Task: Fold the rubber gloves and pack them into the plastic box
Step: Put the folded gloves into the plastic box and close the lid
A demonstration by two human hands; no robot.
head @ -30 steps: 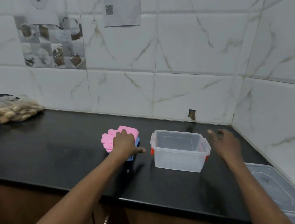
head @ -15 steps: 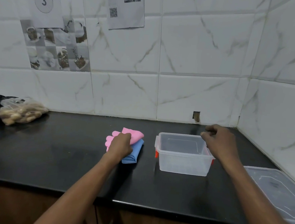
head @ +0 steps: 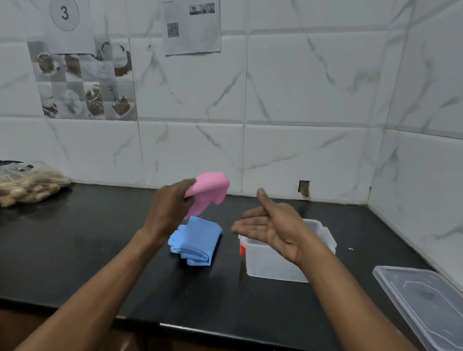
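My left hand (head: 169, 208) holds a folded pink rubber glove (head: 209, 191) lifted above the black counter. Directly beneath it a folded blue rubber glove (head: 196, 240) lies flat on the counter. The clear plastic box (head: 273, 261), with a red clip on its left side, stands to the right of the blue glove and looks empty. My right hand (head: 273, 228) hovers palm-up with fingers spread in front of the box, partly hiding its rim, and holds nothing.
The box's clear lid (head: 430, 307) lies at the counter's right end near the side wall. A plastic bag of brownish items (head: 27, 184) sits at the far left against the tiled wall. The counter's front edge (head: 212, 331) runs below my arms.
My left hand has picked the pink glove up off the blue one. My right hand has left the box's far right corner and moved left, turning palm-up and opening.
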